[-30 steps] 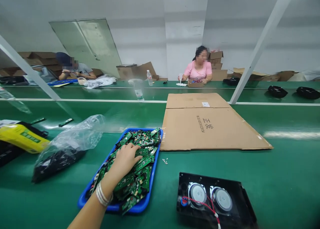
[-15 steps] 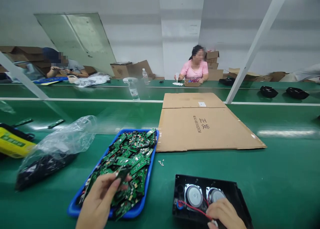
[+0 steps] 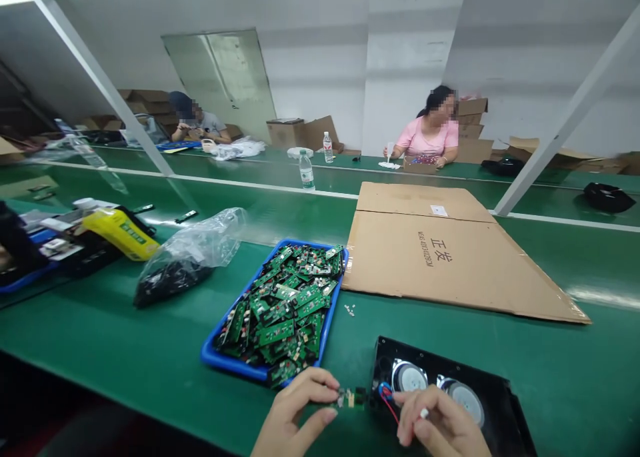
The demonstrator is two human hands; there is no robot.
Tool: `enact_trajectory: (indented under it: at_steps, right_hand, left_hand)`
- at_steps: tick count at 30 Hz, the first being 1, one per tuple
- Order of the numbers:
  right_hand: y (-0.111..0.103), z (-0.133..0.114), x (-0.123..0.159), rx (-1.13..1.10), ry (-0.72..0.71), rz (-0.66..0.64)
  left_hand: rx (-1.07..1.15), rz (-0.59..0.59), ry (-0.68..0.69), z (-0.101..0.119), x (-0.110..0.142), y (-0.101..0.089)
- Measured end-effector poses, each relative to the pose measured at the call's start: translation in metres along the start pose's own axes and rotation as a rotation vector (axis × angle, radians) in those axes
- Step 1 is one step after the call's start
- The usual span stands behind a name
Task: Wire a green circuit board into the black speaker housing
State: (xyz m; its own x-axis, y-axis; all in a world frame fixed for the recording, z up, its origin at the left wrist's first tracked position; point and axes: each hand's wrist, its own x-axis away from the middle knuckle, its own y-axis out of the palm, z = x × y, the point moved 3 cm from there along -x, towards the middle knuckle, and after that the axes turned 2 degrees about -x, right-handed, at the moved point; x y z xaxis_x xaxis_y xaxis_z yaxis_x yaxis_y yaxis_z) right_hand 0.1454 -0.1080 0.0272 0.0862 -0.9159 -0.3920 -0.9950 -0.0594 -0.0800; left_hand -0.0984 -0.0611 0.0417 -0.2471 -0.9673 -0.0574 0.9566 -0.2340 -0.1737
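Left hand (image 3: pixel 295 414) low in the frame, fingers pinched around a small green circuit board (image 3: pixel 353 398), holding it up just off the near-left corner of the black speaker housing (image 3: pixel 450 394). Right hand (image 3: pixel 440 427) close beside it, fingertips closed on a small white connector (image 3: pixel 423 414) at the end of the red wire (image 3: pixel 387 400) that runs back to the housing. The two hands are nearly together, board and plug a short gap apart. This looks like the wiring step, lead about to be joined to board, though the socket on the board is too small and blurred to make out. The next move would call for lining the plug up square with its mate and pushing in gently, with slack kept in the wire. Behind the left hand sits the blue tray (image 3: pixel 213 358) heaped with more boards, a plastic bag (image 3: pixel 193 257) of dark parts to its left, flattened cardboard (image 3: pixel 450 257) on the green belt (image 3: pixel 125 330) beyond. Two other people sit across the line
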Motion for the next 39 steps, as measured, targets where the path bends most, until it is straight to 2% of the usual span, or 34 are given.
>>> enact_trajectory:
  at_steps: [2,4,7,11,16,19,22,24,26,29,34,36,39]
  right_hand:
    - [0.006,-0.001,-0.004,-0.017,-0.047,-0.055]
    - [0.01,-0.005,-0.005,0.084,-0.143,-0.035]
    - [0.015,-0.008,0.0,0.237,-0.251,-0.077]
    - [0.019,-0.003,0.015,0.347,-0.264,-0.111]
    - [0.033,0.002,0.023,0.435,-0.237,-0.114]
    - [0.039,0.0,0.022,0.449,-0.264,-0.11]
    - [0.037,-0.004,0.02,0.425,-0.305,-0.066]
    - [0.033,-0.006,0.018,0.41,-0.312,-0.026]
    - [0.03,-0.009,0.016,0.425,-0.32,-0.015]
    - [0.031,-0.01,0.013,0.501,-0.342,-0.015]
    - [0.039,-0.004,0.012,0.698,-0.312,0.026]
    - [0.042,-0.004,0.011,0.684,-0.318,0.1]
    - [0.041,-0.011,0.008,0.63,-0.411,0.264]
  left_hand:
    - [-0.052,-0.033,0.056,-0.002,0.005,0.001]
    - [-0.085,-0.066,0.091,-0.003,0.009,0.002]
    - [-0.099,-0.125,0.118,-0.001,0.016,0.007]
    - [-0.041,-0.09,0.13,-0.001,0.024,0.014]
    - [0.065,-0.027,0.052,-0.009,0.032,0.02]
    - [0.136,0.072,0.005,-0.006,0.036,0.017]
    - [0.214,0.159,-0.104,-0.002,0.039,0.011]
    - [0.243,0.127,-0.188,-0.003,0.038,0.009]
    - [0.282,0.022,-0.247,-0.004,0.033,0.012]
    - [0.383,-0.098,-0.241,-0.003,0.019,0.021]
    - [0.594,-0.097,-0.427,0.002,0.003,0.043]
    - [0.625,-0.094,-0.455,0.005,0.001,0.049]
    - [0.639,-0.112,-0.487,0.008,0.0,0.055]
